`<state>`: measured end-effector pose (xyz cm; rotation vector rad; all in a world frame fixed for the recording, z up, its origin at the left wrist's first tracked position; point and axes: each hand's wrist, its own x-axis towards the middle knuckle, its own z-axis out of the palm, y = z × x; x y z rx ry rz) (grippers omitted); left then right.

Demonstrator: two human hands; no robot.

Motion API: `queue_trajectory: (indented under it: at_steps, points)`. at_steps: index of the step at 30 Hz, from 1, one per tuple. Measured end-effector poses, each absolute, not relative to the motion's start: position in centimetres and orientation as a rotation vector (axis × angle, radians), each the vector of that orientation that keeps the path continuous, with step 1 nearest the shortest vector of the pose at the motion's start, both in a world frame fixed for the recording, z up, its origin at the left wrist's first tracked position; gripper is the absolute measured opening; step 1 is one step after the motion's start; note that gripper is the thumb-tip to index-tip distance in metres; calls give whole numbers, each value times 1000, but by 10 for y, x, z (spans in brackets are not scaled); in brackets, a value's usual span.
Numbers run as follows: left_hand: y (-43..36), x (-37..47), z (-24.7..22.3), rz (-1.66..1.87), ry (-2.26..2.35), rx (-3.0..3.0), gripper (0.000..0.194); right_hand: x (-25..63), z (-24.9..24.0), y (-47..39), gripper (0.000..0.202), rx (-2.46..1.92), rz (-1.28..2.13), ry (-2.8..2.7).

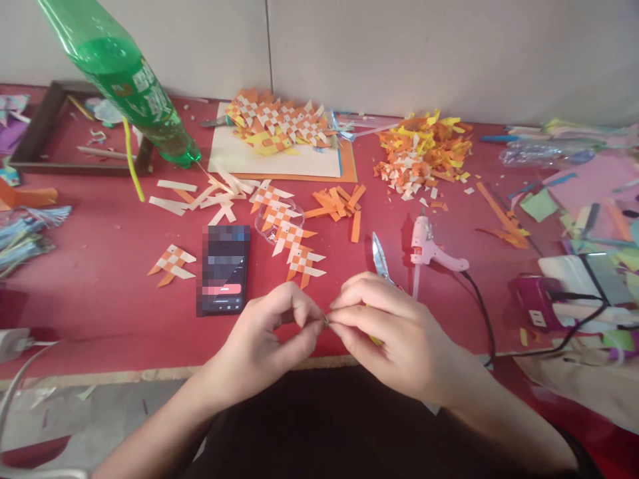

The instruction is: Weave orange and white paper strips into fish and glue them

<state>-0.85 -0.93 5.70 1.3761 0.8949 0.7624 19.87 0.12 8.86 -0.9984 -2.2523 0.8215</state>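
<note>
The small piece (326,320) is between the fingertips of the left hand (274,332) and the right hand (392,329), near the front edge of the worktop (120,326). Both hands pinch it, thumb against fingers, and neither is clearly nearer: it lies rightward of the left, leftward of the right. Mostly covered, it is too small to tell its long axis or pointing. The scissors (380,256) lie just beyond the right hand, blade pointing away from the person.

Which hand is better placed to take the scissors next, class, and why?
Probably the right hand: it is beside the scissors, while the left hand is farther off. Both pinch a small piece.
</note>
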Motion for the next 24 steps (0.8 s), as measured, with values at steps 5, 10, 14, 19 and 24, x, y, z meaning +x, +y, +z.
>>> queue_trajectory:
  at_steps: [5,10,14,19,24]
  points:
    - [-6,-8,55,767,870,1328,22,199,87,5,14,-1018,879,-2261]
    - [-3,-5,52,789,856,1232,23,194,83,6,16,-1042,778,-2207]
    - [-1,-1,51,830,770,1010,25,191,79,6,12,-1071,822,-2075]
    - [4,3,46,883,575,756,25,192,77,6,13,-1105,1078,-1886]
    - [3,6,38,883,523,689,25,195,76,7,12,-1108,1281,-1761]
